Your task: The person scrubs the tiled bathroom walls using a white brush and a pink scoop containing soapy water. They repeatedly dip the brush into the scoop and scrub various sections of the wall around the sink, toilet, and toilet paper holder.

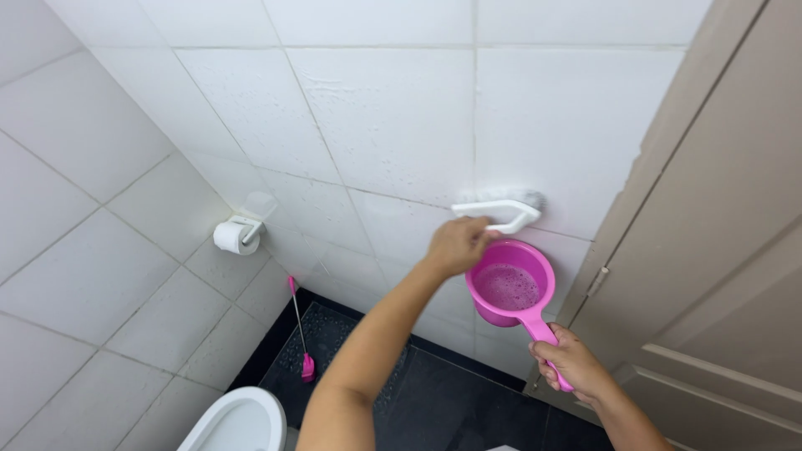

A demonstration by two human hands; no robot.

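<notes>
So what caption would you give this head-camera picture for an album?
Left hand presses a white scrub brush to the tiled wall; right hand holds a pink dipper of soapy water.

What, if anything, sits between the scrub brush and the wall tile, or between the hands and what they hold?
Nothing visible. The left hand grips the white scrub brush, whose bristles press straight on the white wall tile. The right hand holds the pink dipper by its handle, just below the brush and off the wall.

Toilet-paper roll [227,236], pink toilet brush [301,334], white toilet [238,420], beige door [718,250].
</notes>
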